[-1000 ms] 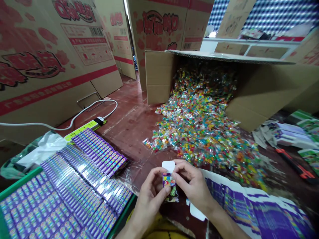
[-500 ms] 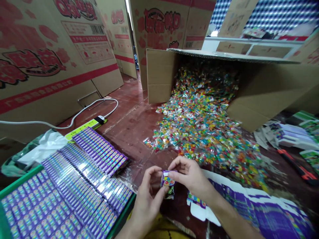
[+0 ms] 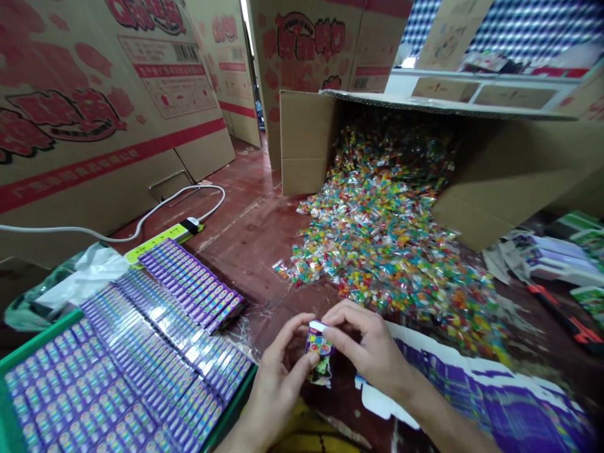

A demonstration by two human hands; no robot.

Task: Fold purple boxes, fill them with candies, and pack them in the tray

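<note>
Both my hands hold one small purple box [image 3: 318, 347] low in the middle of the view. My left hand [image 3: 278, 377] grips its left side with thumb and fingers. My right hand [image 3: 365, 345] pinches its top end, where the flap lies folded down. Left of the hands, rows of the same purple boxes [image 3: 141, 352] fill a green tray [image 3: 44, 330]. A heap of small coloured candy bags [image 3: 387, 251] lies just beyond my hands on the red floor. Flat purple box blanks [image 3: 472, 390] lie under my right forearm.
A big cardboard carton [image 3: 495, 163] lies on its side, spilling the candy bags. Tall printed cartons [image 3: 94, 113] stand along the left and back. A green power strip [image 3: 155, 244] with a white cable lies on the floor. A red-handled cutter [image 3: 561, 311] and more boxes lie at the right.
The white top flap of the box stood open one second ago; now it is folded down under my right fingers. Both hands stayed in about the same place.
</note>
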